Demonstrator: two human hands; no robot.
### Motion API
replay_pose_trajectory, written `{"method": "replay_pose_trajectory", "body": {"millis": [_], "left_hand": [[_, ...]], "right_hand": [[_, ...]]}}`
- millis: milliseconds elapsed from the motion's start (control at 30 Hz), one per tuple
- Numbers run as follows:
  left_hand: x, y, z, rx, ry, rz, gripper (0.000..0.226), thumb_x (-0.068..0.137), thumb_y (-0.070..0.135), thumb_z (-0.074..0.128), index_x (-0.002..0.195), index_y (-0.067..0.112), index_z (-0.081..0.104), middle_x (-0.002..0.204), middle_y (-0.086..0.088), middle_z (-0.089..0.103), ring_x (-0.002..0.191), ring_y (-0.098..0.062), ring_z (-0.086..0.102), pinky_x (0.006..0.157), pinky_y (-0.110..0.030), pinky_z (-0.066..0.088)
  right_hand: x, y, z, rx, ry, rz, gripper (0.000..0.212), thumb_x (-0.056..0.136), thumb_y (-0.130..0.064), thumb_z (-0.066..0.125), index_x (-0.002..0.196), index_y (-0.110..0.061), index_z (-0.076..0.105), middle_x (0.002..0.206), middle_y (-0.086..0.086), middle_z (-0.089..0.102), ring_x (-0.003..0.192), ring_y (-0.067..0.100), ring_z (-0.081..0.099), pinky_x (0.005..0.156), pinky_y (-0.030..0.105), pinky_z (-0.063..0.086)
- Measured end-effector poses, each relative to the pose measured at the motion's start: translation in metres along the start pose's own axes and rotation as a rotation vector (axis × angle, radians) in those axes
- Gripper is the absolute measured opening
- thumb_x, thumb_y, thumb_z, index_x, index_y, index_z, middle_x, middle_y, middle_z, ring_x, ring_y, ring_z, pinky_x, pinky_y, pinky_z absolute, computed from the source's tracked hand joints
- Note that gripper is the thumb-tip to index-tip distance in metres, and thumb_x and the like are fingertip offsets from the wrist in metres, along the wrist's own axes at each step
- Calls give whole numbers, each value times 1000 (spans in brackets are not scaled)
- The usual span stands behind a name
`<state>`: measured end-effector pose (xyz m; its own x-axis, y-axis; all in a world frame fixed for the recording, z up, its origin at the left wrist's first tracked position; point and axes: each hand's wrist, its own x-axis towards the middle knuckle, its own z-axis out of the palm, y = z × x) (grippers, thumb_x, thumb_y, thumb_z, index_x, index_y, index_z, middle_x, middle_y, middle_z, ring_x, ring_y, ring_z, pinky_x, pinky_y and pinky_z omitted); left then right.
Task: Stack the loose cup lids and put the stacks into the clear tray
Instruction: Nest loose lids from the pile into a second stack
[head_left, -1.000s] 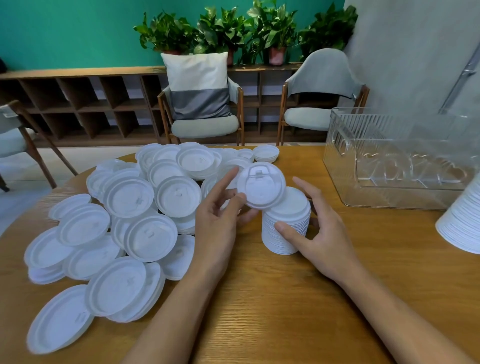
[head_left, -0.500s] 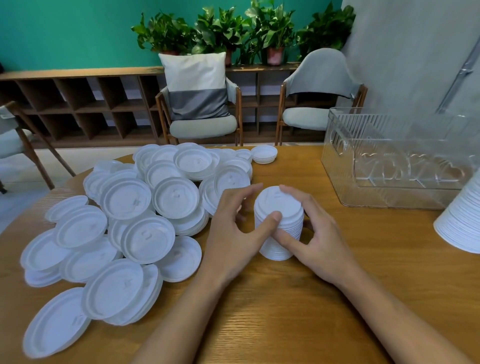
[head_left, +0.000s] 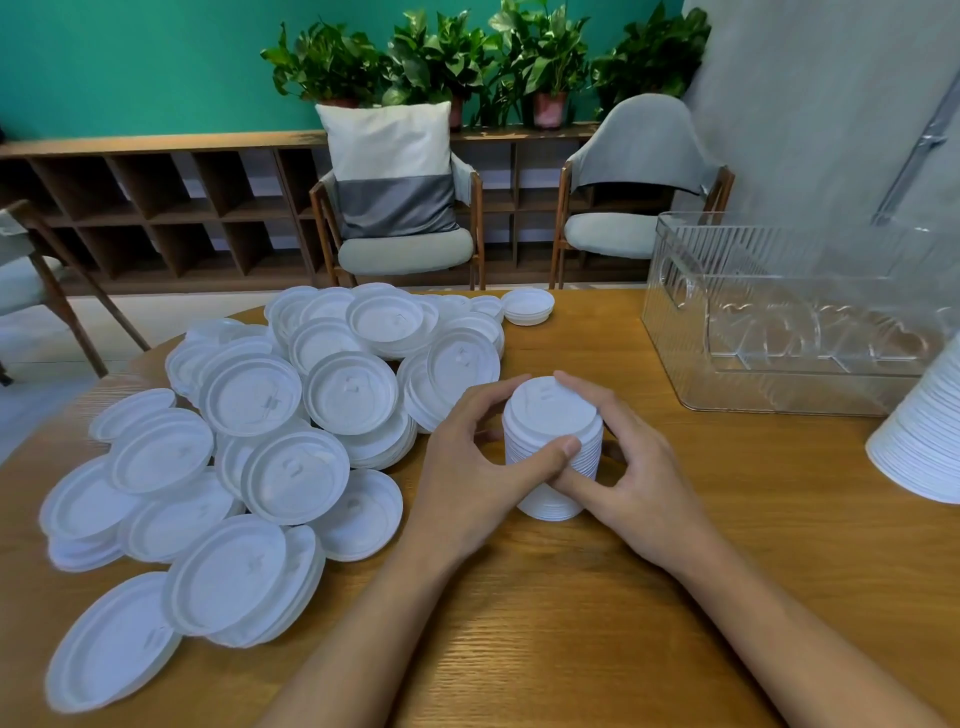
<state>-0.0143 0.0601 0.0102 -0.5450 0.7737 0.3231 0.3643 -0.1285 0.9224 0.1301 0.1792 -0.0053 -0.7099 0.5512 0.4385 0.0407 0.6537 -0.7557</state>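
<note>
Squaring-up time, I'd say: both hands were wrapped round the stack (head_left: 553, 452), which stood on the table (head_left: 571, 623) just right of the loose lids (head_left: 249, 457) and well short of the clear tray (head_left: 672, 312). The left hand (head_left: 467, 467) cupped its near side, thumb laid across the front. The right hand (head_left: 639, 478) curled round the other side, fingertips on the top lid. Next up, I judged: add more lids, or lift it, squeezed evenly, over the tray wall.
</note>
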Motion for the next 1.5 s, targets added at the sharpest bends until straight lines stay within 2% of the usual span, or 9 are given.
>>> {"method": "replay_pose_trajectory", "body": {"millis": [200, 367, 500, 633, 833, 933, 1200, 1367, 1500], "left_hand": [[0, -2, -2, -43, -35, -32, 59, 80, 30, 91, 134, 31, 67, 126, 19, 71, 123, 0, 63, 102, -23, 51], [1, -6, -5, 118, 17, 111, 46, 95, 57, 64, 131, 29, 69, 128, 20, 68, 127, -6, 60, 101, -19, 47], [3, -20, -8, 379, 188, 236, 31, 103, 33, 59, 128, 20, 72, 129, 12, 68, 125, -4, 59, 102, -12, 42], [12, -35, -7, 690, 202, 282, 43, 94, 6, 67, 136, 15, 67, 138, 0, 65, 132, -16, 57, 113, -28, 43], [20, -36, -8, 830, 245, 282, 37, 89, 7, 77, 125, 13, 71, 113, -5, 74, 100, -28, 69, 80, -45, 57], [20, -38, -10, 851, 257, 239, 36, 89, 15, 80, 123, 15, 71, 107, -2, 74, 96, -27, 68, 78, -45, 55], [13, -32, -10, 676, 293, 298, 16, 97, 15, 73, 113, 17, 74, 94, 5, 69, 84, -13, 64, 70, -32, 53], [9, -23, -10, 407, 289, 223, 37, 97, 10, 72, 132, 20, 66, 98, 10, 67, 94, -7, 65, 86, -21, 56], [6, -6, -13, 147, 253, 116, 60, 97, 5, 71, 147, 33, 54, 102, 5, 66, 104, -11, 64, 81, -15, 55]], "right_hand": [[-1, 0, 1, 0, -27, 25, 75, 80, -49, 82, 147, -43, 47, 138, -27, 56, 131, -4, 52, 97, 8, 42], [0, 0, 1, -5, -25, 38, 77, 78, -55, 82, 145, -47, 45, 139, -30, 53, 132, -4, 50, 99, 13, 44], [1, 2, -2, -26, 1, 64, 77, 76, -57, 81, 143, -53, 44, 141, -31, 51, 131, -10, 46, 95, 3, 39], [2, 3, -4, -20, 10, 85, 77, 76, -58, 81, 142, -56, 42, 142, -31, 49, 130, -13, 44, 93, 0, 38], [2, 3, -4, -25, 8, 91, 77, 76, -59, 81, 141, -57, 41, 140, -34, 48, 129, -16, 43, 94, 7, 39], [2, 3, -4, -19, 5, 95, 77, 76, -59, 81, 141, -57, 41, 141, -33, 49, 129, -15, 43, 95, 9, 39], [1, 0, -5, -21, 10, 103, 75, 74, -60, 80, 140, -58, 42, 140, -32, 50, 128, -15, 44, 90, -1, 37], [0, -1, -6, -53, 30, 101, 76, 73, -63, 78, 139, -59, 41, 138, -37, 47, 126, -20, 41, 89, 0, 36], [1, -3, -5, -55, 63, 75, 72, 78, -63, 79, 140, -50, 46, 136, -35, 49, 128, -17, 43, 91, -3, 33]]}}
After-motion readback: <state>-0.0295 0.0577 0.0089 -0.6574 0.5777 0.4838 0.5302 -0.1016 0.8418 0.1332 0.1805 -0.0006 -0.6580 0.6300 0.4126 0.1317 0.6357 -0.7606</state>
